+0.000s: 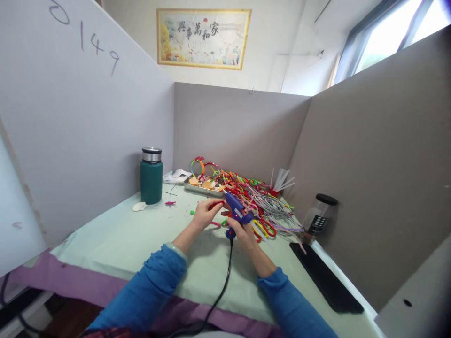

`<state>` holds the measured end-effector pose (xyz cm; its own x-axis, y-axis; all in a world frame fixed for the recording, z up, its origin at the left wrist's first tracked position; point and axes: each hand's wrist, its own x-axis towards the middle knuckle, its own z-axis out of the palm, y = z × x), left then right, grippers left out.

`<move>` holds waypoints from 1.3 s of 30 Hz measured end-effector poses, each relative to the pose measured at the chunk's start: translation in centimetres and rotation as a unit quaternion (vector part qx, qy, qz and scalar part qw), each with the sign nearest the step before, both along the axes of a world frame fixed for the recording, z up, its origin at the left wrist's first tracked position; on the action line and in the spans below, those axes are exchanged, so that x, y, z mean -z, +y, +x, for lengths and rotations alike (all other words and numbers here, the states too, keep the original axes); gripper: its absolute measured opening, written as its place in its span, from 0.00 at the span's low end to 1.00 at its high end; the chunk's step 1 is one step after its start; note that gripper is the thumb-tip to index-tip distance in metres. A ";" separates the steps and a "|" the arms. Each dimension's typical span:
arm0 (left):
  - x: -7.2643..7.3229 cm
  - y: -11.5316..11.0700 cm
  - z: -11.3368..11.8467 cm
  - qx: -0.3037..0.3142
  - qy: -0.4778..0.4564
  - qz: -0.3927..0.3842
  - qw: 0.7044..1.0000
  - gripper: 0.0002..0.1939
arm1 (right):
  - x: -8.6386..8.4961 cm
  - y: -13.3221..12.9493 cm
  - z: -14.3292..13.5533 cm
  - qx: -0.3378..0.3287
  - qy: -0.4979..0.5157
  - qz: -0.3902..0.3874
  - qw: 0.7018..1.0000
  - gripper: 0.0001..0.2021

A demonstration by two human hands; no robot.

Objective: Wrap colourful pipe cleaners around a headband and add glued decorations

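Note:
My right hand is wrapped round a blue hot glue gun, its nozzle pointing up and to the left. A black cord runs from the gun's base down toward the table's front edge. Just left of the nozzle, my left hand is closed in a pinch on a small red piece, perhaps a bit of pipe cleaner; its exact kind is too small to tell. Below the hands, a pink piece lies on the pale green cloth.
A heap of coloured pipe cleaners spreads behind my hands, beside a metal tray. A green bottle stands left. To the right are a clear jar, a black flat slab and glue sticks. Grey partitions enclose the table.

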<state>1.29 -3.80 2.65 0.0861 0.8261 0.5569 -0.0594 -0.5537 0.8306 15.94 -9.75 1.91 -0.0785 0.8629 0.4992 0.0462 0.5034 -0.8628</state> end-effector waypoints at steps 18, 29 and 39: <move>-0.5 0.9 -1.6 0.008 -0.097 -0.076 0.992 0.10 | 0.4 -0.1 0.9 -0.045 0.023 -0.042 0.998 0.12; -0.3 0.8 -1.6 -0.092 0.045 0.038 0.994 0.04 | 0.9 -0.4 0.9 0.020 -0.065 -0.002 0.998 0.15; -0.1 0.8 -1.7 -0.109 0.083 0.072 0.988 0.05 | 0.5 -0.7 0.8 0.038 -0.070 -0.015 0.997 0.17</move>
